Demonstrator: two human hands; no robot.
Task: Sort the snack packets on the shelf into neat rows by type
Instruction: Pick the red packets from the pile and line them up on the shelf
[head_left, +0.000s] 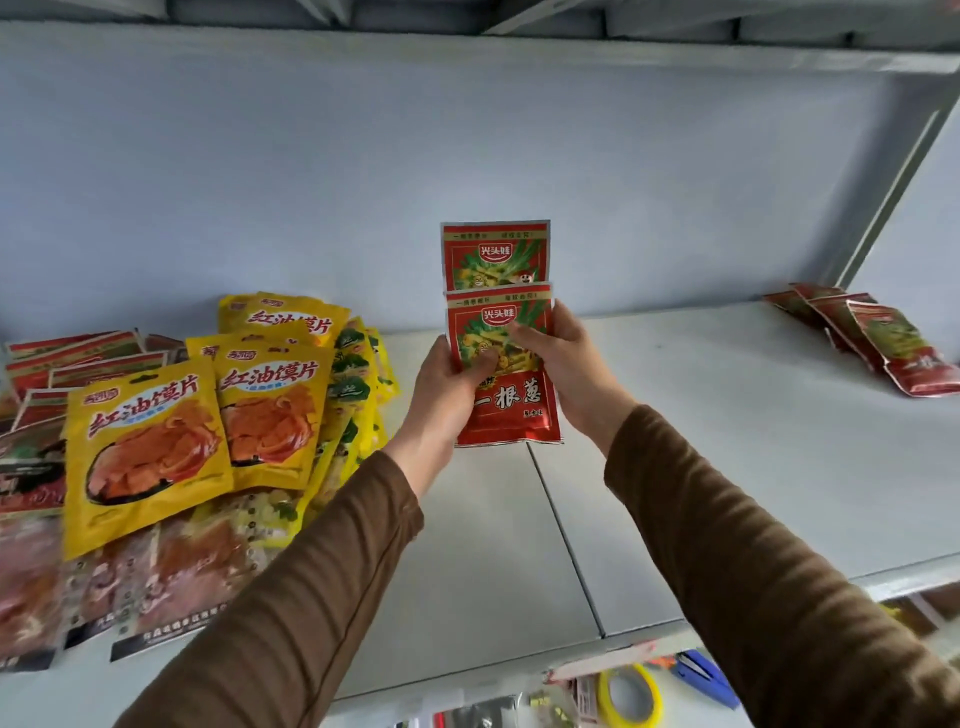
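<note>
To your far left the unsorted heap (171, 426) covers the shelf (753, 441): yellow packets (148, 447) on top, reddish and clear ones beneath, so leave it alone until your hands are free. Your left hand (447, 395) is closed on the left edge of the two red packets (501, 364), thumb laid across the front one, fingers behind. The packets stand upright above the bare middle of the shelf, the rear one pushed up higher than the front one. Your right hand (563, 371) grips their right edge the same way, thumb on the printed face.

Square them now: loosen both thumbs a little, let the rear packet slide down until the top edges meet, then tap the bottom edges on the shelf. Keep the printed sides facing you.

Further right, near the back corner, a small row of matching red packets (878, 338) leans together, well apart from your hands. That is most likely where your pair belongs; carry it over and set it against the near end, same tilt, same facing.
</note>
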